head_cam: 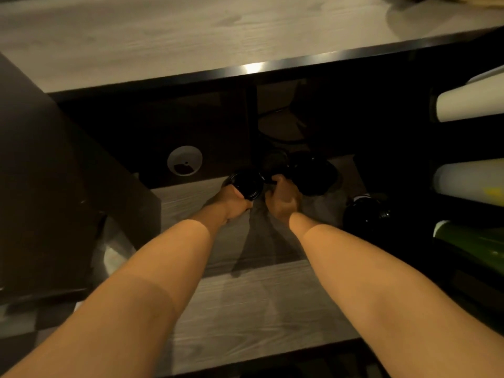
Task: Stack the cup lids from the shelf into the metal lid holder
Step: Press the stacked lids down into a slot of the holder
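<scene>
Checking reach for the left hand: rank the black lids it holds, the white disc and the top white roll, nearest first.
1. Black lids, gripped by the left hand.
2. White disc, behind, to its left.
3. Top white roll, far right.

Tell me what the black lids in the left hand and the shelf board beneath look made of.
Black lids: likely glossy plastic; they catch small highlights. Shelf board: probably matte grey wood-grain laminate; printed-looking streaks, no shine. Dim light leaves both uncertain.

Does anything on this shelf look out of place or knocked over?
One pale lid sits alone, tipped up by the back panel, apart from the black lids. Those lie in loose heaps.
</scene>
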The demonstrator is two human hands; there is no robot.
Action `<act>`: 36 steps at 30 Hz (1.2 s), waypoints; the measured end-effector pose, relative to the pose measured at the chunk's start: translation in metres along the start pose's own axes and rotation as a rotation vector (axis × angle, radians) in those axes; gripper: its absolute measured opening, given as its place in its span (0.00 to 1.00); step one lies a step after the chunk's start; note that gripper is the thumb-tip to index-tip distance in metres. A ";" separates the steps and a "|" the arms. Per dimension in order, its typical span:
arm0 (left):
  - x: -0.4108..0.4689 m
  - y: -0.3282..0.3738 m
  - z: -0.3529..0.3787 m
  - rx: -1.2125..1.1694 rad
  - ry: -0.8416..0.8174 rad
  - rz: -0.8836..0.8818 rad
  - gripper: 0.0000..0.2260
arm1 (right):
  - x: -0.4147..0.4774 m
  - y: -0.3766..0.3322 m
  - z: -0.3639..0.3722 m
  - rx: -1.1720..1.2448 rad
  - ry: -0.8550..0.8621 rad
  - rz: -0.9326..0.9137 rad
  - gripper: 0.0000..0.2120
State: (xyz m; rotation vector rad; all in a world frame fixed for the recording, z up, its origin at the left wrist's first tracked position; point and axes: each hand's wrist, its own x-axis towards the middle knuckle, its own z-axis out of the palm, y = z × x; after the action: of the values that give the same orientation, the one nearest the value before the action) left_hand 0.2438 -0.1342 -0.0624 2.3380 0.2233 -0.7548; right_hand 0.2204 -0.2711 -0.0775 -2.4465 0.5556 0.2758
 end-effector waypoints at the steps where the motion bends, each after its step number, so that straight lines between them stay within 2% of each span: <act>1: -0.001 0.000 -0.001 -0.025 0.000 -0.003 0.07 | 0.000 0.000 0.001 -0.008 -0.001 -0.012 0.23; 4: 0.000 -0.004 -0.001 -0.137 -0.010 -0.041 0.07 | 0.002 0.001 -0.002 -0.039 -0.033 -0.032 0.24; 6: 0.002 -0.007 -0.001 -0.171 -0.010 -0.055 0.08 | 0.004 0.002 -0.005 -0.038 -0.051 -0.031 0.21; 9: 0.003 -0.008 -0.002 -0.198 -0.008 -0.064 0.08 | 0.004 0.003 -0.007 -0.064 -0.045 -0.022 0.16; 18: -0.006 -0.014 -0.005 -0.252 -0.009 -0.013 0.13 | -0.016 0.005 0.001 -0.032 -0.078 -0.082 0.14; 22: -0.020 -0.027 -0.008 -0.283 -0.050 0.011 0.12 | -0.036 0.002 0.003 -0.097 0.026 -0.142 0.12; 26: -0.044 -0.036 -0.013 -0.181 0.024 0.127 0.15 | -0.058 -0.004 -0.004 -0.142 0.130 -0.220 0.12; 30: -0.071 -0.040 -0.025 -0.127 0.075 0.204 0.17 | -0.080 -0.016 -0.010 0.029 0.179 -0.174 0.11; 32: -0.086 -0.043 -0.030 -0.137 0.039 0.174 0.21 | -0.094 -0.021 -0.008 0.141 0.187 -0.159 0.10; 36: -0.128 -0.049 -0.041 -0.285 -0.071 -0.050 0.29 | -0.129 -0.027 -0.002 0.106 0.130 -0.156 0.15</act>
State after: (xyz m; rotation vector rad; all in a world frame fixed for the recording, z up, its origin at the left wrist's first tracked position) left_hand 0.1408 -0.0649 0.0097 2.0402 0.3360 -0.7749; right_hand 0.1181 -0.2113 -0.0212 -2.4004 0.4194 0.0227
